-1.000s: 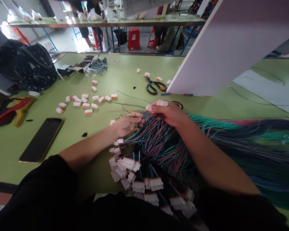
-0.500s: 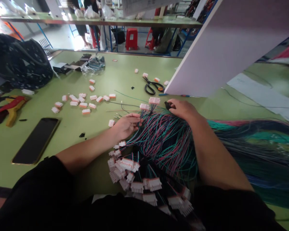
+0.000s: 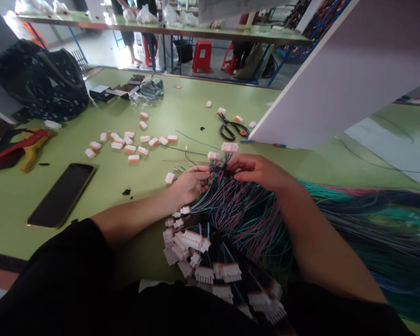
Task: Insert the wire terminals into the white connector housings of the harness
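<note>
While the left hand [image 3: 192,184] pinches wires [image 3: 238,205] mid-surface [image 3: 178,107], seemingly to steady them, the right hand [image 3: 261,171] (whether gripping, I cannot tell) curls just nearer than a white connector [image 3: 229,147].

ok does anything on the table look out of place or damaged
I can make out no damage or spill. Only the small, jagged black scraps look slightly odd: they lie loose to the right of the phone, like stray offcuts, attached to nothing.
</note>
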The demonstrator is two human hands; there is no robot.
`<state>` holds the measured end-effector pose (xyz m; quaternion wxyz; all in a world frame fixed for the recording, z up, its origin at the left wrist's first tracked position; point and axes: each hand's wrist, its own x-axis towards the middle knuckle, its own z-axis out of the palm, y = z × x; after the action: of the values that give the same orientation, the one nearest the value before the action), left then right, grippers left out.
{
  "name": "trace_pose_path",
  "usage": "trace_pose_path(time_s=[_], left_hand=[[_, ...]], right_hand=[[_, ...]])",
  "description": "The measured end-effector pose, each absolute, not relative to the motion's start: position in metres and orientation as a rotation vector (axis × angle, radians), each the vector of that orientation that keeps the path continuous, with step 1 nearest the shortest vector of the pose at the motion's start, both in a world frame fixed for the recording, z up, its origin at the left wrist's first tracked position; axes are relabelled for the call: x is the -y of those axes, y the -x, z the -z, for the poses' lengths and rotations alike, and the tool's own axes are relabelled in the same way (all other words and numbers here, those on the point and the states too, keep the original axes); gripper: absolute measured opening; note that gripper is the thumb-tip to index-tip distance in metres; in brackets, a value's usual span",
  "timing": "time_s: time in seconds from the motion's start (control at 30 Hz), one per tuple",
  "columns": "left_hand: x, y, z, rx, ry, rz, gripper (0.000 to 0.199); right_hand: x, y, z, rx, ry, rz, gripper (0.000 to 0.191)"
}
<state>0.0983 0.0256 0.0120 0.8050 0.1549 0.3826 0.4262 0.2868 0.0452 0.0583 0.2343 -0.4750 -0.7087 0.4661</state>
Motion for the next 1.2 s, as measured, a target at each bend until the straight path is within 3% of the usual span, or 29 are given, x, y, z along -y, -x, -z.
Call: trace_pose_path(time_s=[0.23,0.83,1.07,1.2], left_hand=[[-0.019,-0.100,-0.020,-0.884,-0.413,-0.990,0.021],[-0.013,-0.100,-0.021,-0.858,-0.632,-1.017,0.020],[-0.013,-0.100,-0.021,-0.891,-0.693,-1.030,0.025],[-0.014,-0.102,-0.025,-0.887,-0.841,-1.087,0.025]], right_hand=[[-0.034,-0.273,-0.065,1.999,1.312,-1.227,0.022],[-0.011,-0.248,-0.078,2.346,1.619,-0.502,0.025],[-0.029,-0.267,-0.075,2.327,1.441,-0.849,0.027],[-0.036,-0.273,-0.071,2.396,1.351,-0.867,0.023]])
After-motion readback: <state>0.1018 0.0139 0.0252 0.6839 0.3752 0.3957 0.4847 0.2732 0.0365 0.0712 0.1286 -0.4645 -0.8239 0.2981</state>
